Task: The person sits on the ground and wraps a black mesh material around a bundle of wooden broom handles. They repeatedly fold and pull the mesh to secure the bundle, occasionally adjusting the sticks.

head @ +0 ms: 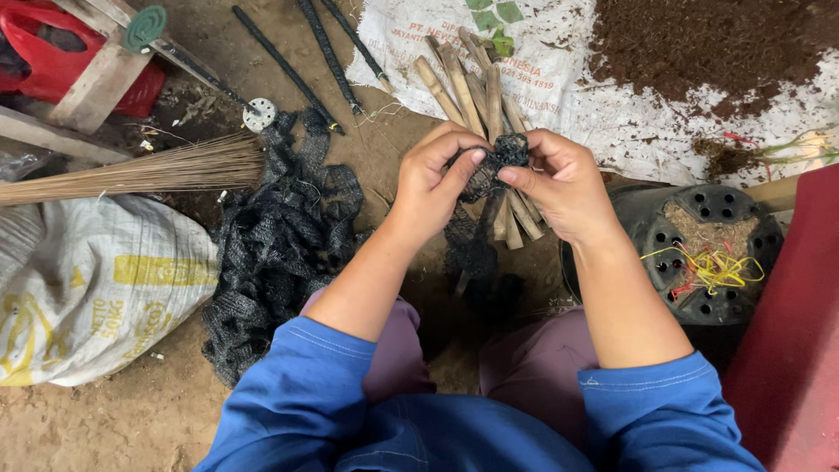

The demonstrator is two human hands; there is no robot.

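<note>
Both the left hand and right hand pinch black netting above a white printed sack.

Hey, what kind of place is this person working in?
Probably a plant nursery or garden work area: dirt floor, loose soil heaped on a white sack, and an upturned black plastic pot beside cut bamboo sticks.
</note>
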